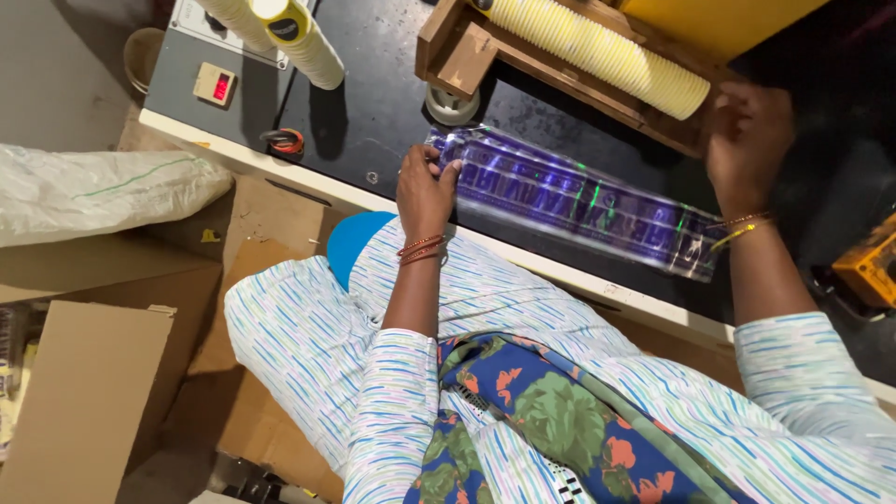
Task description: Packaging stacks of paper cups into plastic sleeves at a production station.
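Head view, my left hand (425,191) pinching purple printed sleeve (574,199) end near worktop (373,112) front edge, right hand (747,140) fingers curled on cup stack (597,51), grip unclear.

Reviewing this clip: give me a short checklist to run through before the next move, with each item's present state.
1. Left hand grips the end of the long purple foil sleeve: ok.
2. Right hand at the stack of pale yellow cups: ok, it touches the stack's near end; the grip is hidden.
3. Sleeve lies flat on the black table: ok.
4. Sleeve end near the right wrist is open: cannot tell, blurred.
5. Cup stack rests in the wooden trough: ok.
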